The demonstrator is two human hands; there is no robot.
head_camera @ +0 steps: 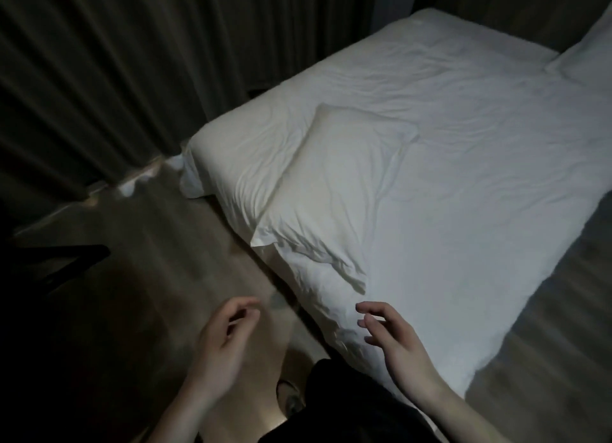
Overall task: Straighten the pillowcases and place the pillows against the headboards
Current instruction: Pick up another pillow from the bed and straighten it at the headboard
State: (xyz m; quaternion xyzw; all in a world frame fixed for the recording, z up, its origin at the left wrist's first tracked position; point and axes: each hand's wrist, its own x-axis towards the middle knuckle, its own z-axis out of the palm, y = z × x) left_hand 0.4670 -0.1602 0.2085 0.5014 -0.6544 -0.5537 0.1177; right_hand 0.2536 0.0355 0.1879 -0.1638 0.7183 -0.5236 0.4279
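Note:
A white pillow (pixel 334 191) in a wrinkled pillowcase lies flat on the white bed (pixel 480 151), near the bed's left edge. Its loose open end points toward me. A second white pillow (pixel 589 50) shows partly at the top right corner. My left hand (pixel 225 340) hovers over the floor beside the bed, fingers curled and apart, holding nothing. Over the bed's near corner, just below the pillowcase's open end, my right hand (pixel 394 340) has its fingers spread and is empty. Neither hand touches the pillow.
Dark pleated curtains (pixel 109 65) hang along the left. Wooden floor (pixel 159 244) runs between the curtains and the bed, and more floor shows at the right. A dark object (pixel 66 260) sits at the left edge. My foot (pixel 288 396) is by the bed's corner.

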